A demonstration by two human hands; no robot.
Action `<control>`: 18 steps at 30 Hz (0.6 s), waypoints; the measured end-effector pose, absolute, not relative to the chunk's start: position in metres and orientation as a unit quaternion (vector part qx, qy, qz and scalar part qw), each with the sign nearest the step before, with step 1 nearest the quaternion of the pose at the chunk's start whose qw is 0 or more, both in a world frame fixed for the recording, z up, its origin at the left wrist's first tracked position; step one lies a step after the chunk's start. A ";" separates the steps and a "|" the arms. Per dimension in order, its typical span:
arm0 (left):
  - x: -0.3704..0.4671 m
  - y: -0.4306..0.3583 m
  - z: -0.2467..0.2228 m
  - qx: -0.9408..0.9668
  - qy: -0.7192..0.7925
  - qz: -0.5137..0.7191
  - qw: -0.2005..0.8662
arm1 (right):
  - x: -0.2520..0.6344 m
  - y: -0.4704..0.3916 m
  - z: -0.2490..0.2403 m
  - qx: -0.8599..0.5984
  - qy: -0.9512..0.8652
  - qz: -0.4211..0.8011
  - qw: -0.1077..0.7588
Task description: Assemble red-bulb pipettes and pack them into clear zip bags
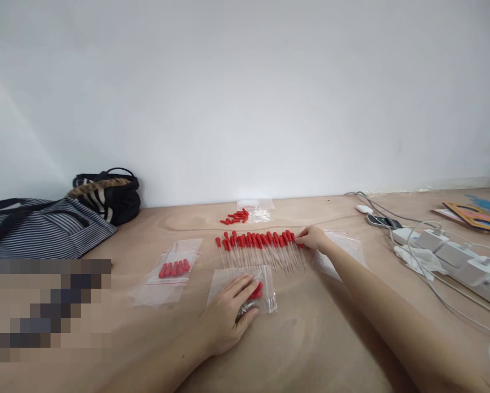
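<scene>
Several clear droppers with red bulbs [259, 240] lie side by side in a row across the middle of the table. My right hand [309, 238] is at the row's right end, its fingers pinched on the red bulb of a dropper there. Nearer to me, my left hand [232, 311] rests with spread fingers on a clear zip bag [219, 281] that has red bulbs [258, 291] in or on it. To the left, several red bulbs [174, 268] lie on another clear bag [183, 248].
Loose red bulbs [235, 216] and a bag of clear tubes [259, 214] lie near the wall. Another bag [343, 248] is behind my right wrist. Chargers [449, 251] and cables are at right; a striped bag [52, 229] and black bag [122, 199] at left.
</scene>
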State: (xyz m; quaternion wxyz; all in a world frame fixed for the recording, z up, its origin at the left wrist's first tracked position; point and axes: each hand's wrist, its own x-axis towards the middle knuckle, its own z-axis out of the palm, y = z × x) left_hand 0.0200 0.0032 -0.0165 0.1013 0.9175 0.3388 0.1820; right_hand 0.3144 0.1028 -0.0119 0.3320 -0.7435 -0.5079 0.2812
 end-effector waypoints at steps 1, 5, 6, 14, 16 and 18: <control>0.020 0.003 -0.017 0.917 0.339 0.182 0.103 | 0.315 0.102 -0.011 -0.737 -0.502 0.297 0.341; 0.021 0.002 -0.018 0.913 0.342 0.192 0.108 | 0.322 0.090 0.001 -0.698 -0.483 0.345 0.401; 0.022 0.002 -0.019 0.911 0.346 0.199 0.109 | 0.323 0.084 0.004 -0.686 -0.480 0.354 0.417; 0.023 -0.001 -0.021 0.896 0.364 0.225 0.116 | 0.288 0.034 -0.004 -0.510 -0.419 0.474 0.583; 0.023 -0.001 -0.021 0.895 0.367 0.225 0.116 | 0.275 0.026 -0.011 -0.499 -0.393 0.496 0.592; 0.023 -0.001 -0.020 0.895 0.368 0.224 0.118 | 0.264 0.020 -0.015 -0.496 -0.369 0.507 0.601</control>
